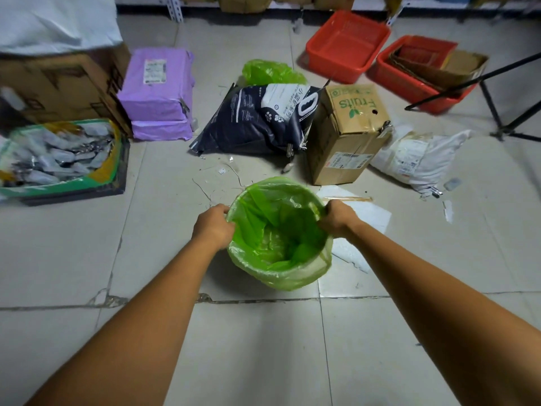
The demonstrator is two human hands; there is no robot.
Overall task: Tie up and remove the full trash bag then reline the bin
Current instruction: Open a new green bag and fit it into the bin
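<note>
Left hand [213, 227] and right hand [336, 217] each clenched on green liner [278, 230] at opp. sides of bin rim; liner edge folded over bin, standing on floor [263, 347].

Pale grey tiled floor [263, 347] carries the green-lined round bin [292, 276], brown cardboard fruits box [348, 136], dark printed sack [254, 121], purple wrapped parcels [158, 92], two red plastic crates [345, 45].

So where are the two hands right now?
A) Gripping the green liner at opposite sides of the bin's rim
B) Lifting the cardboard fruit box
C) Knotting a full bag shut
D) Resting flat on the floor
A: the left hand and right hand each pinch the green liner at opposite sides of the bin's rim.
</note>
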